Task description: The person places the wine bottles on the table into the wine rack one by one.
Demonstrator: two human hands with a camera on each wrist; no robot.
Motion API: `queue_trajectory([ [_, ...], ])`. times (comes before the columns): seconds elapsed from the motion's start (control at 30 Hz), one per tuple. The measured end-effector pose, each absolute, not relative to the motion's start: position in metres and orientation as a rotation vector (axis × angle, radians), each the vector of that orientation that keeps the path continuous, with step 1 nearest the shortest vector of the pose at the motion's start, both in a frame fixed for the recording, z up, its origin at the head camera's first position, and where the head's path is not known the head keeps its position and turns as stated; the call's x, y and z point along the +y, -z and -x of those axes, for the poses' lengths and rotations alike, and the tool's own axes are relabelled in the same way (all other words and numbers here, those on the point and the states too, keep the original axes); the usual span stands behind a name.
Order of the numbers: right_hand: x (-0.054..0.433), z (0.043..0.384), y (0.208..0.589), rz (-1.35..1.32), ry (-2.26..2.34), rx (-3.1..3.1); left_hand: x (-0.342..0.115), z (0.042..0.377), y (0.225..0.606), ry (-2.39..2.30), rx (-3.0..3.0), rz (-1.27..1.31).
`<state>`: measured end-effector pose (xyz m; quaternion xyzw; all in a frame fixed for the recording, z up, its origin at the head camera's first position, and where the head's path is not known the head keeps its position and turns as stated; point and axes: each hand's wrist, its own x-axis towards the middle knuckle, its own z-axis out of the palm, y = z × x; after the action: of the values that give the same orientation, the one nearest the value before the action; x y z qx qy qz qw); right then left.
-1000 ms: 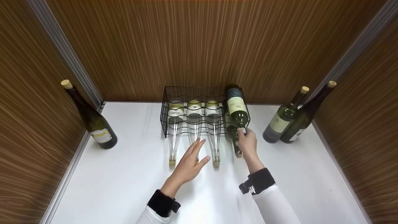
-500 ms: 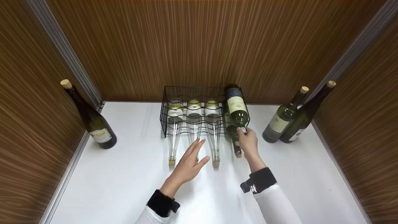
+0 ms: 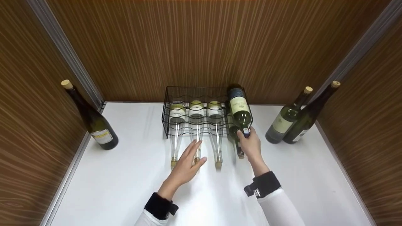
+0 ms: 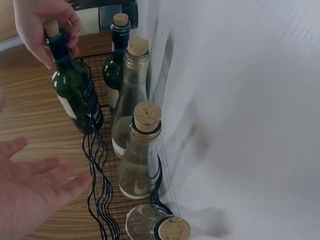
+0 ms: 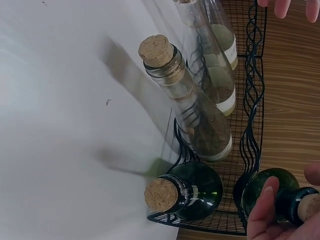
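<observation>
My right hand (image 3: 250, 142) is around the neck of a green wine bottle (image 3: 240, 105), thumb on one side and fingers on the other. That bottle lies in the upper tier of a black wire wine rack (image 3: 168, 117), its corked neck toward me. Below it, another green bottle (image 5: 197, 190) lies in the lower tier. Beside these are three corked clear bottles (image 5: 205, 125), also lying in the rack. My left hand (image 3: 185, 166) is spread with straight fingers over the neck of the middle clear bottle, holding nothing; in the left wrist view its fingers (image 4: 45, 175) extend beside the rack's wavy wires.
A dark corked bottle (image 3: 99, 125) stands upright on the white table (image 3: 125, 188) at left. At right stand a green bottle (image 3: 281, 122) and a taller dark bottle (image 3: 303, 125) close together. Wood-patterned panels (image 3: 201, 44) enclose the back and both sides.
My right thumb and fingers have spread wider around the bottle's neck, so more of it shows. My left hand has shifted slightly left, uncovering the middle clear bottle's cork.
</observation>
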<state>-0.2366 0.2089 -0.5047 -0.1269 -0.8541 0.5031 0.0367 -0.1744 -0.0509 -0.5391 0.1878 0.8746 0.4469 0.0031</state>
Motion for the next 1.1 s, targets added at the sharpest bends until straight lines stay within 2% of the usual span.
queue_trajectory([
  [0.47, 0.206, 0.225, 0.500, 0.229, -1.270, -2.635, -0.074, 0.175, 0.543, -1.470, 2.784, -0.475],
  [1.1, 0.178, 0.206, 0.491, -0.081, -0.905, -2.564, -0.143, 0.181, 0.545, -1.623, 2.868, -0.202],
])
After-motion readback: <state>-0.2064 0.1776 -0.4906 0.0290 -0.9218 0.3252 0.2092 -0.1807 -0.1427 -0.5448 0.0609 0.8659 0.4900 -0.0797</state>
